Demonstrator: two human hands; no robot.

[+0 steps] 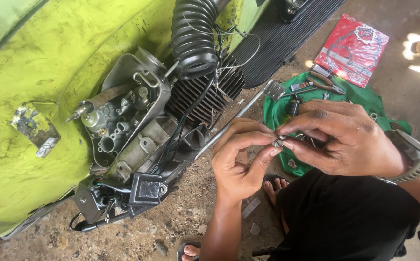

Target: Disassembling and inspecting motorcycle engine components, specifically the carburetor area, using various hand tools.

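Two hands meet over one tiny part in the head view, the only view I have. My left hand (241, 162) and right hand (340, 140) both pinch a small round silvery metal ring (278, 142) between thumb and fingertips, held in the air above the green cloth (277, 113) spread on the dirt floor (181, 222). Each grip is nearly closed, fingertips touching the part from opposite sides. I judge it light, stiff and smooth, easy to let slip, so the rim is the place to hold it. Pliers (327, 83) and a red gasket packet (352, 48) lie on and beyond the cloth. To the left sits the exposed grey scooter engine (147, 130) with its black ribbed rubber hose (193, 38), set in the lime-green body panel (41, 63).
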